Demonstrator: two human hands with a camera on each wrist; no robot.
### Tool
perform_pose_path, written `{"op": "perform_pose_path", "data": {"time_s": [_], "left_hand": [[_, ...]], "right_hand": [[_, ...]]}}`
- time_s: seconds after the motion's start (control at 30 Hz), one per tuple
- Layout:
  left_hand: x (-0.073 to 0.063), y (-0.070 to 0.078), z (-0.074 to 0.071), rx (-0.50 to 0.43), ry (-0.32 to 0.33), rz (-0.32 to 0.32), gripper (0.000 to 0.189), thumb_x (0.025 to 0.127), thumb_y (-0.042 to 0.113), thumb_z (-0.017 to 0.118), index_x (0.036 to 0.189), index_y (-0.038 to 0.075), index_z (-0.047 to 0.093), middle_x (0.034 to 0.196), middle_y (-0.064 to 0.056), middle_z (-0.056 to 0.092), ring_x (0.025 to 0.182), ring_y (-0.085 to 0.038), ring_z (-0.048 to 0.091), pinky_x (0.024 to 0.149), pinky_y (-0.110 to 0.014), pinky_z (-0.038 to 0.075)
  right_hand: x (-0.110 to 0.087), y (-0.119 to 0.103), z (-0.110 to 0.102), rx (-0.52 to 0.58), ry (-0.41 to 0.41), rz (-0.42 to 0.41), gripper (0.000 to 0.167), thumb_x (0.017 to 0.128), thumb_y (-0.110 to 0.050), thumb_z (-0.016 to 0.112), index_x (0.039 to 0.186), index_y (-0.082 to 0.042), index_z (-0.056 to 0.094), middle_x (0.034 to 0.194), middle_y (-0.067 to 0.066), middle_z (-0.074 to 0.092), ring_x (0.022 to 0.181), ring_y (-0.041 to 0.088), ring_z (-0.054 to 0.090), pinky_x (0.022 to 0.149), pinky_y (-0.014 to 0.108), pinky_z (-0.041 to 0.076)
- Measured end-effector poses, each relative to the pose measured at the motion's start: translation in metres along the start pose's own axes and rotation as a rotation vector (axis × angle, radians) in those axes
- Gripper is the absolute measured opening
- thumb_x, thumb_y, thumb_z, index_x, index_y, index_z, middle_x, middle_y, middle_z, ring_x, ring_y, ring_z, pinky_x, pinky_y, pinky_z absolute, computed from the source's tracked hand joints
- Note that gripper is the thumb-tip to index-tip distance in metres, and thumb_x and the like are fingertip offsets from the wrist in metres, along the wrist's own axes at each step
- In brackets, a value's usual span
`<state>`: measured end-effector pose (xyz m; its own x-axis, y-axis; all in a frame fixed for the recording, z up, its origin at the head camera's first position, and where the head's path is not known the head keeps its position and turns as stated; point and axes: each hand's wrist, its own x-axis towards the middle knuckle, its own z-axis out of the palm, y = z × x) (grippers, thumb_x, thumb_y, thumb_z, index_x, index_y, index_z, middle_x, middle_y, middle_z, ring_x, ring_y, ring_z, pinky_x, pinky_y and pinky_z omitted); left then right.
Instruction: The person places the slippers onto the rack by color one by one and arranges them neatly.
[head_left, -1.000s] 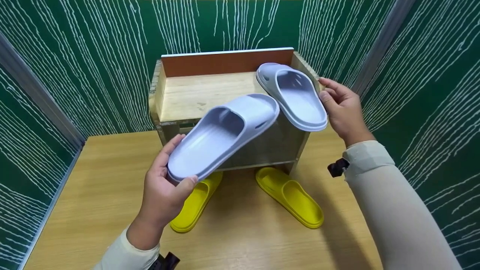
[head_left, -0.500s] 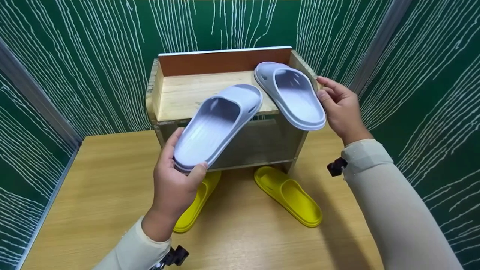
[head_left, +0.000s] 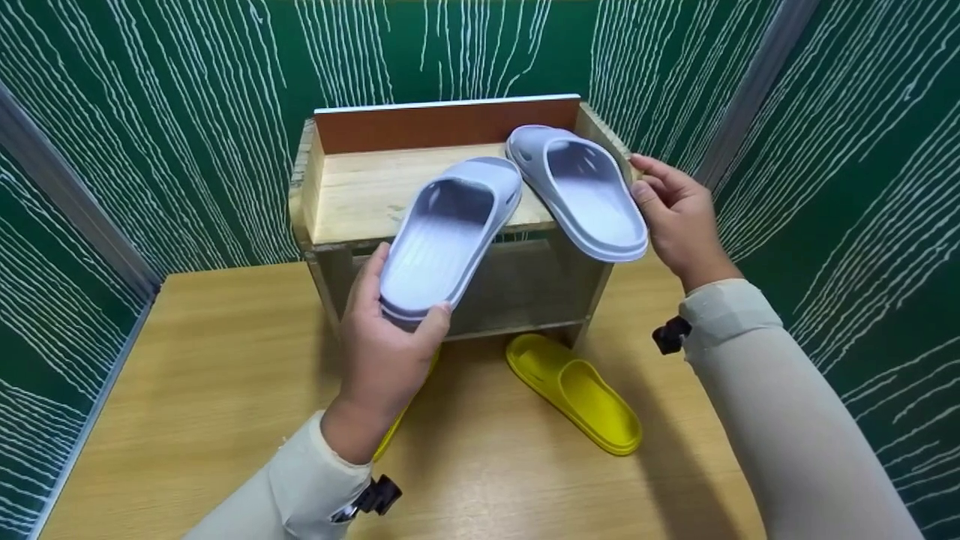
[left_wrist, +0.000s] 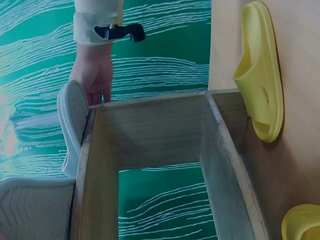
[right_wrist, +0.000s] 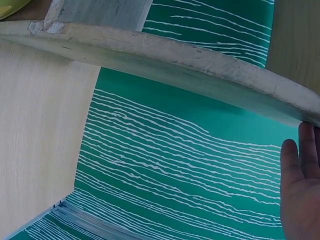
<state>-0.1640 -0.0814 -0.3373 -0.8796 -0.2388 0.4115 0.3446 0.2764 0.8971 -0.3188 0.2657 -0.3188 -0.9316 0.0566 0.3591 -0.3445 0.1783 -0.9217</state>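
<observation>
My left hand (head_left: 386,356) grips a lavender slide slipper (head_left: 439,247) by its heel, thumb on the near right edge and fingers on the left. Its toe is over the front of the wooden rack's top shelf (head_left: 360,187), near the other lavender slipper (head_left: 592,195). That second slipper lies on the shelf's right side, heel jutting past the front edge. My right hand (head_left: 679,221) touches the rack's right side panel (head_left: 604,131) beside it. In the right wrist view, fingers (right_wrist: 307,150) of that hand look straight against the panel.
A yellow slipper (head_left: 577,394) lies on the wooden floor (head_left: 225,375) before the rack's right side. Another yellow slipper (head_left: 394,439) is mostly hidden behind my left hand. Green walls (head_left: 480,45) with white streaks stand close at the back and sides.
My left hand has moved up and right with its slipper, which has turned more upright in view and come nearer the other lavender slipper. My right hand has stayed at the side panel.
</observation>
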Motion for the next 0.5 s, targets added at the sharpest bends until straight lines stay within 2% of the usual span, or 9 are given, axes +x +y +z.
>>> {"op": "perform_pose_path", "data": {"time_s": [0.2, 0.5], "left_hand": [[0.003, 0.002, 0.009, 0.028, -0.009, 0.005, 0.089, 0.082, 0.022, 0.084, 0.159, 0.004, 0.042, 0.153, -0.012, 0.051, 0.129, -0.026, 0.053, 0.11, -0.042, 0.048], [0.0, 0.002, 0.015, 0.035, -0.048, 0.002, 0.096, 0.084, 0.03, 0.089, 0.161, 0.002, 0.037, 0.157, -0.012, 0.047, 0.135, -0.025, 0.051, 0.117, -0.044, 0.042]], "right_hand": [[0.001, 0.001, 0.001, -0.006, 0.001, 0.003, 0.043, 0.103, -0.027, 0.067, 0.146, -0.022, 0.065, 0.129, 0.012, 0.07, 0.106, 0.023, 0.064, 0.092, 0.017, 0.057], [0.001, 0.002, 0.001, -0.024, 0.012, -0.013, 0.042, 0.105, -0.025, 0.065, 0.147, -0.021, 0.064, 0.126, 0.009, 0.071, 0.105, 0.021, 0.063, 0.091, 0.016, 0.057]]}}
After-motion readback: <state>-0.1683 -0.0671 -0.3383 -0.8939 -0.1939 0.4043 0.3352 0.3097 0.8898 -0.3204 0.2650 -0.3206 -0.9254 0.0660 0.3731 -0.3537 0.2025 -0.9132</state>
